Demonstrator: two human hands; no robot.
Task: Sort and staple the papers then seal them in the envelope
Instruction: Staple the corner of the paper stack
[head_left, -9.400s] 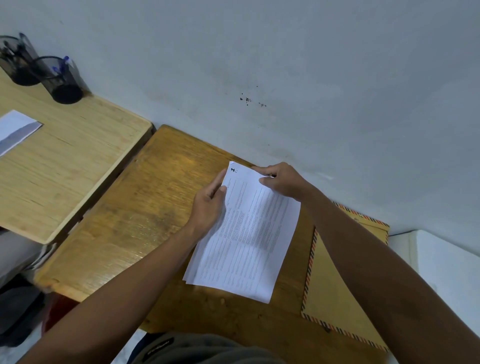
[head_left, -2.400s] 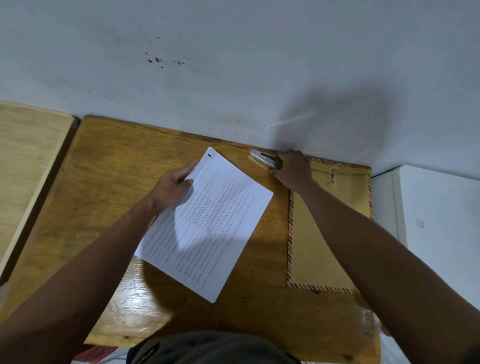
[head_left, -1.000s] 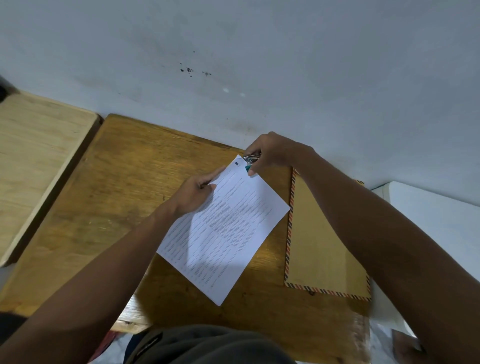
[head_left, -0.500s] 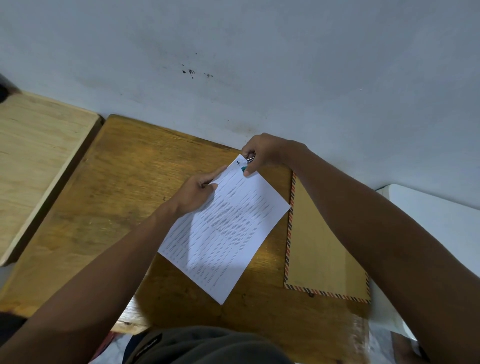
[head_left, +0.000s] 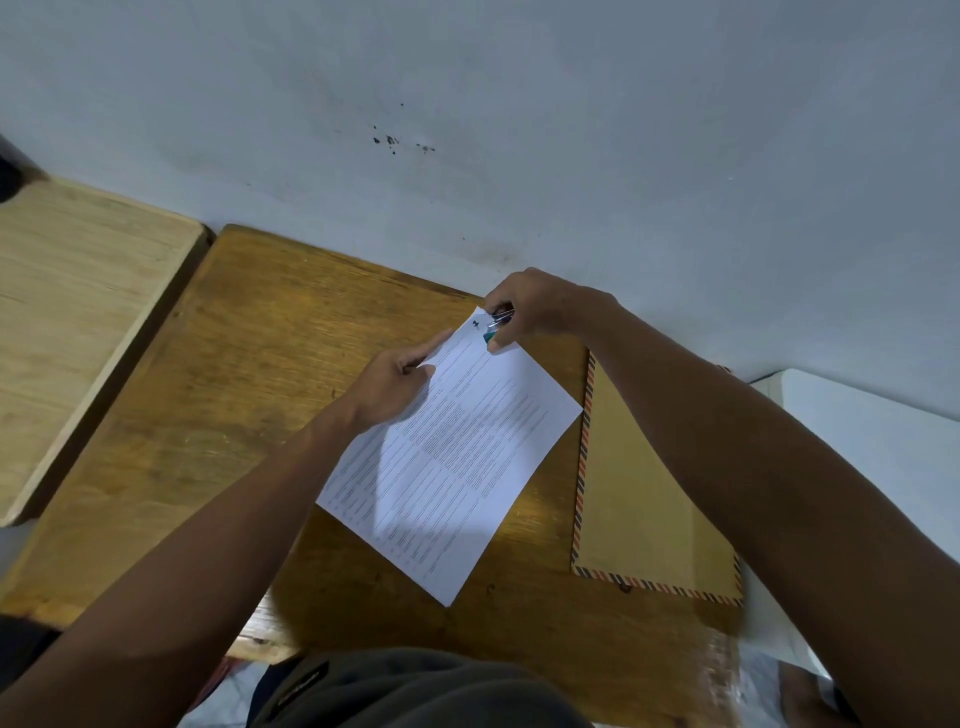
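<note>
Pale desk (head_left: 78, 312): light, straight-grained wood with a rounded corner, left of the brown desk with a dark gap between them.
Brown desk (head_left: 249, 374): darker, glossy varnished wood, worn and streaky, its far edge against the wall.
Left hand (head_left: 395, 387): resting on the left edge of the papers near their top, forefinger stretched along the edge, thumb pressing the sheet flat.
Papers (head_left: 457, 457): white rectangular sheets of fine print, lying slantwise mid-desk, top corner pointing toward the wall.
Stapler (head_left: 500, 318): small and shiny metal with a teal part, mostly hidden, set at the papers' top corner.
Right hand (head_left: 540, 306): fingers curled round the stapler, squeezing it over that corner.
Envelope (head_left: 644, 499): flat brown paper, red-and-dark striped border, just right of the papers, partly under the right forearm.
Wall (head_left: 519, 130): matte grey-white, a few dark specks.
</note>
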